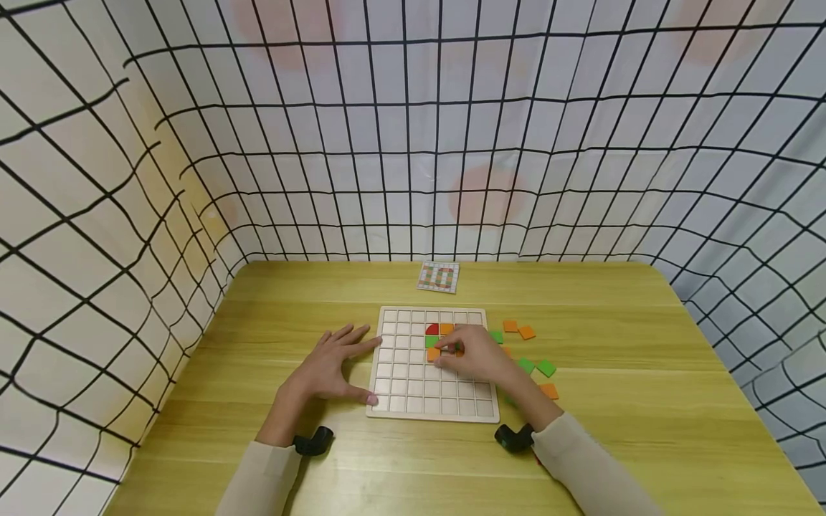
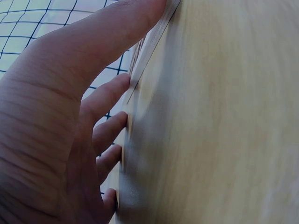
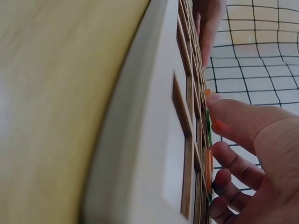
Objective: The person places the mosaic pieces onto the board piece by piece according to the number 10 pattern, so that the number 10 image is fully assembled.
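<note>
A pale wooden grid board (image 1: pixel 406 390) lies on the table. My left hand (image 1: pixel 332 365) is spread at its left side, with the thumb and index fingertip touching the edge; in the left wrist view the other fingers (image 2: pixel 110 133) rest on the tabletop. Over the board's right half, my right hand (image 1: pixel 474 352) pinches an orange square tile (image 1: pixel 433 355) at a cell between thumb and index finger. Just above it sit a green tile (image 1: pixel 432 342), a red round-cornered tile (image 1: pixel 432 329) and another orange tile (image 1: pixel 447 329). The right hand hides some further tiles.
Loose orange tiles (image 1: pixel 527 332) and green tiles (image 1: pixel 546 368) lie to the right of the board. Behind it is a small patterned card (image 1: pixel 439 277). A white curtain with black grid lines (image 1: pixel 413 165) surrounds the table (image 1: pixel 619 387).
</note>
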The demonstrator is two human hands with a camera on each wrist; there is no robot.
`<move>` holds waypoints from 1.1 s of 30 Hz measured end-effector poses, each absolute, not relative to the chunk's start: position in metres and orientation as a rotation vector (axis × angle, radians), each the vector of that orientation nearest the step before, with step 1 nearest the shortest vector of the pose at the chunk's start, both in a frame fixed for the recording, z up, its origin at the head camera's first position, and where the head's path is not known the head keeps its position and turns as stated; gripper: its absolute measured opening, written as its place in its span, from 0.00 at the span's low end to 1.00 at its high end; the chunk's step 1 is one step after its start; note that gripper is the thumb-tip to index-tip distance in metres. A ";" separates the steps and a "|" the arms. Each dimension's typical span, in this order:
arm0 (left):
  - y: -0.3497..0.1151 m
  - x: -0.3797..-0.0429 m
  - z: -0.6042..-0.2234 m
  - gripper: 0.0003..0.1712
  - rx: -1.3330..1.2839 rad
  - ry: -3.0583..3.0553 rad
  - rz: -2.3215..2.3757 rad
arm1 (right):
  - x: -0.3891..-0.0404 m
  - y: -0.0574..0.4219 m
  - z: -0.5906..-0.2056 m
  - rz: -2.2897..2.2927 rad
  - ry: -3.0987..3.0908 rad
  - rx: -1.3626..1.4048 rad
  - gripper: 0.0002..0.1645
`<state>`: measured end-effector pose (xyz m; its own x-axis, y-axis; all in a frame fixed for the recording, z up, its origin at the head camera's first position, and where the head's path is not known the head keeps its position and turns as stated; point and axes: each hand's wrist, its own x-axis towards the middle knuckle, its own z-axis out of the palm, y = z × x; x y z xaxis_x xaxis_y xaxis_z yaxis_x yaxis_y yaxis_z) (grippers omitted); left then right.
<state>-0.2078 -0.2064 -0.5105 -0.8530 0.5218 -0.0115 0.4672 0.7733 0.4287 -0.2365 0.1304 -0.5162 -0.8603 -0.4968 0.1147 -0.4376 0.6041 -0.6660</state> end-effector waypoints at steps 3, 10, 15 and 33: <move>-0.207 -0.208 -0.510 0.64 0.792 2.833 0.636 | -0.236 0.128 -0.516 -1.069 2.761 -0.805 0.16; -0.206 -0.207 -0.509 0.64 0.791 2.832 0.638 | -0.234 0.126 -0.514 -1.013 2.783 -0.761 0.17; -0.207 -0.208 -0.510 0.64 0.798 2.833 0.638 | -0.231 0.126 -0.511 -0.991 2.785 -0.758 0.18; -0.206 -0.209 -0.511 0.64 0.791 2.829 0.626 | -0.230 0.139 -0.509 -1.047 2.793 -0.717 0.17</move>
